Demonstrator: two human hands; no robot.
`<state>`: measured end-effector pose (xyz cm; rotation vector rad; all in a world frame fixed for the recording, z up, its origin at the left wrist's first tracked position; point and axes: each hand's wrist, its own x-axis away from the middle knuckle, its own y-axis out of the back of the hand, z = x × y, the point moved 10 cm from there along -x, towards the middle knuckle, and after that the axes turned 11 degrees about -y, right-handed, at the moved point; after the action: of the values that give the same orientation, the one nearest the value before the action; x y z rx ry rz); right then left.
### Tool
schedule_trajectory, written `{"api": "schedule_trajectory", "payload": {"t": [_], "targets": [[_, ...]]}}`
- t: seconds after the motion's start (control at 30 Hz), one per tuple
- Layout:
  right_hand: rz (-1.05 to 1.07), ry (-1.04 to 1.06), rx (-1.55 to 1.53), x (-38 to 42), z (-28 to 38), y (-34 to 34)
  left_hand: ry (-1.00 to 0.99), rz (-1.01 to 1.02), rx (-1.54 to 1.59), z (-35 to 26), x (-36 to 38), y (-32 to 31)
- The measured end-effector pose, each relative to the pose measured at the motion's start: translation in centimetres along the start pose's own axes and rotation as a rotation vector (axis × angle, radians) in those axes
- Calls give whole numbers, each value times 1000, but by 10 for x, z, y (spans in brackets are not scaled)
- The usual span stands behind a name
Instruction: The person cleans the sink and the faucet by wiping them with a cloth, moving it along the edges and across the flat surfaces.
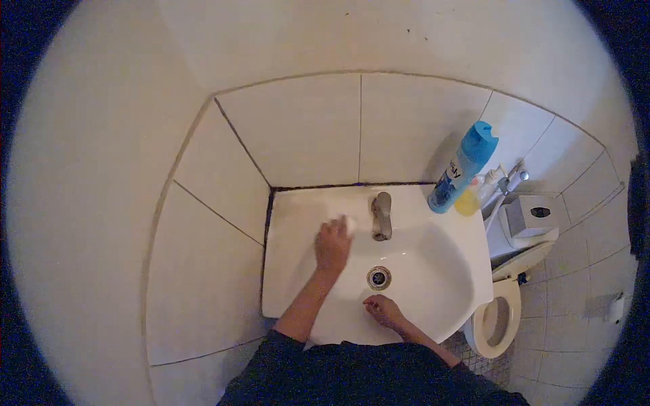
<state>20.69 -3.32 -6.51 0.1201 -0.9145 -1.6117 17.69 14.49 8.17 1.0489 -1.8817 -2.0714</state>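
Note:
My left hand (333,247) reaches over the back left part of the white sink (298,210), its fingers bent and blurred by motion. A small white thing (349,223) shows at its fingertips against the white rim; its kind I cannot tell. To its right stands the faucet (382,216), a grey single-lever one. My right hand (384,311) hovers over the front of the basin with its fingers curled in and nothing showing in them. Just beyond it is the round metal drain (379,278).
On the sink's back right corner stand a blue spray can (464,168) and a yellow soap bottle (468,201). Past the sink's right side are a toilet (496,321) and a tissue box (531,216). Tiled walls (305,135) close in the back and left.

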Motion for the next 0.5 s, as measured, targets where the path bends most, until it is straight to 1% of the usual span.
{"api": "schedule_trajectory", "payload": {"t": [0.03, 0.1, 0.13, 0.17, 0.23, 0.27, 0.3, 0.37, 0.4, 0.43, 0.5], "targets": [[2, -7, 2, 1, -3, 1, 1, 4, 7, 4, -3, 4], [-49, 12, -80, 0, -4, 6, 160, 111, -71, 26, 0, 3], [-45, 15, -83, -1, -3, 6, 125, 54, -142, 15, 0, 2], [-29, 32, -67, -2, 0, 4, 124, 54, -149, 1, 3, -5], [-10, 44, -52, -2, 1, -2, -58, 82, -86, -45, 4, -9], [-7, 61, -25, -3, -2, -6, -68, 18, -59, -46, 3, 0], [-3, 74, 3, -1, -5, -7, -70, 19, -50, -39, 3, -2], [-37, 56, 5, 2, -3, 6, 30, -64, 25, -7, 5, 1], [-70, 53, 1, 1, 0, 11, 65, -57, 48, -1, 2, 12], [-69, 51, -2, 1, -2, 8, 63, -53, 49, -4, 5, 7], [-87, 16, -90, -4, -9, 5, -168, -71, 179, -35, 8, -9]]}}
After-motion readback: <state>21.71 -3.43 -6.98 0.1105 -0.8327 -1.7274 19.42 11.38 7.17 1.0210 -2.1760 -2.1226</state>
